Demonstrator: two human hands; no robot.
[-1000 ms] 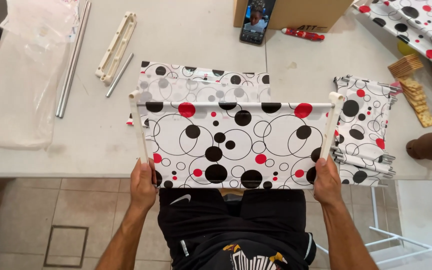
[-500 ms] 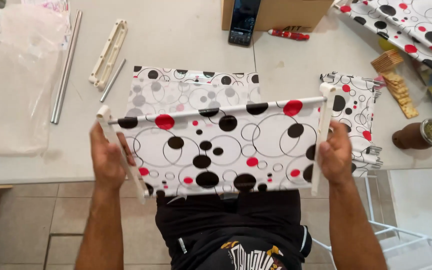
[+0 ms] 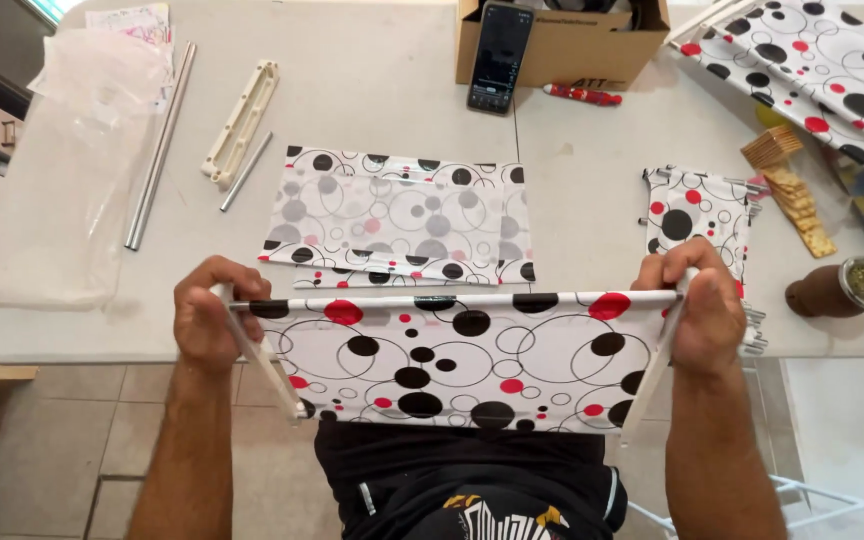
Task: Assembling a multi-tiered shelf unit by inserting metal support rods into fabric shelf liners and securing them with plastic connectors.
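Note:
A white fabric panel point(image 3: 452, 355) with black and red dots is stretched between two white plastic end bars, held over the near table edge. My left hand point(image 3: 207, 320) grips the left end bar point(image 3: 267, 365), where a thin metal rod runs along the panel's top edge. My right hand point(image 3: 702, 305) grips the right end bar point(image 3: 647, 385). Both bars slant down toward my body. A second dotted fabric piece point(image 3: 397, 215) lies flat on the white table point(image 3: 372, 90) just beyond the held panel.
A folded dotted fabric bundle point(image 3: 702, 215) lies at the right, with cracker stacks point(image 3: 792, 195) and a brown cup point(image 3: 837, 290) beside it. At the left are a clear plastic bag point(image 3: 52, 170), metal rods point(image 3: 157, 145) and a white plastic bracket point(image 3: 242, 120). A cardboard box point(image 3: 562, 40) and phone point(image 3: 500, 55) stand at the back.
The panel has come down and toward me, off the table to its near edge. My hands have shifted up to the top corners of the end bars.

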